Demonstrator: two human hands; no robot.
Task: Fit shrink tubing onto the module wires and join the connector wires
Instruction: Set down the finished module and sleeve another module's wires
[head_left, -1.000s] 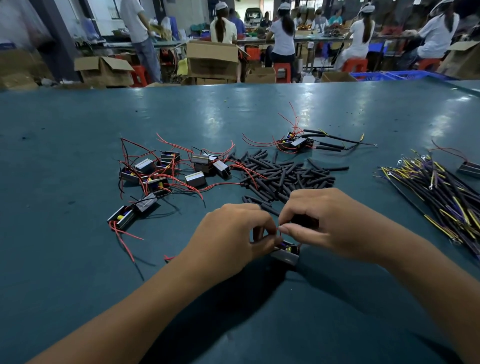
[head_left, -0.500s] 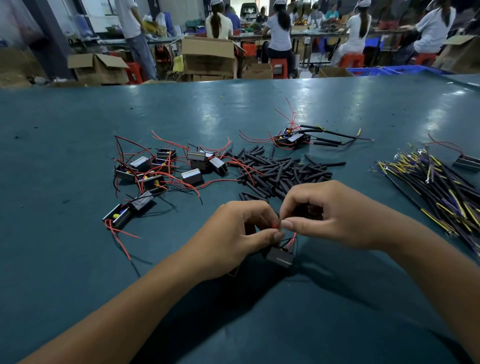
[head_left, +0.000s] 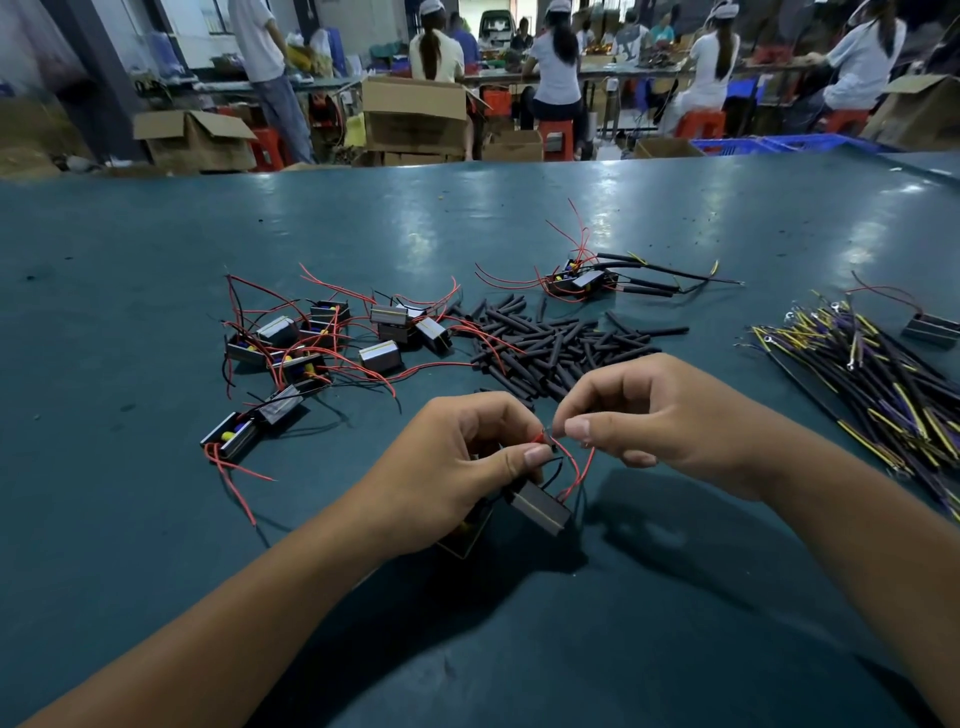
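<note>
You hold one small black module (head_left: 540, 506) just above the desk (head_left: 156, 519), near the middle of its near edge. Its thin red wires (head_left: 579, 470) loop up from the case to the spot where your two hands meet. Your left hand (head_left: 457, 467) curls round the module from the left, and its thumb and forefinger pinch a red wire end at the top. Your right hand (head_left: 660, 415) faces it, fingers curled, thumb and forefinger pinched on the same wire tip; whether a piece of tubing sits between those fingers is too small to tell.

Just beyond your hands, toward the middle of the desk, lies a loose pile of short black shrink tubing pieces (head_left: 550, 343). Left of that pile, a cluster of further modules (head_left: 332, 338) lies tangled in red wires, and one more module with yellow parts (head_left: 231, 436) lies apart from it, nearer the near edge. Behind the tubing pile rests a module with sleeved wires (head_left: 587, 280), its black leads stretching toward the right edge.

Along the right edge a thick bundle of dark connector wires (head_left: 883, 379) with yellow stripes lies slanted, and a single module (head_left: 930, 330) rests beside its far end.

Past the far edge stand cardboard boxes (head_left: 415, 114), and people sit on red stools (head_left: 556, 137) at other benches.
</note>
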